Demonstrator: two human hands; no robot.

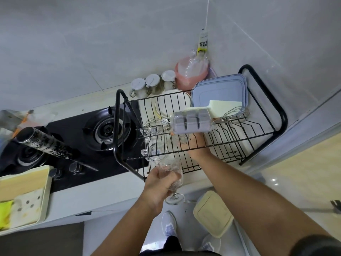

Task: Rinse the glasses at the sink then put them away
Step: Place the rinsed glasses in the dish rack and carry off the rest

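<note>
Left hand (156, 185): my fingers and thumb curl round the bowl of the ribbed stemmed glass (171, 174), with its foot below my palm.
Glass: at the front left corner of the dish rack (115, 126).
Right hand (196, 145): under the rack's wire shelf, fingertips hidden behind the grey tray (191, 122) lying on top; I cannot tell their spread or hold.
</note>
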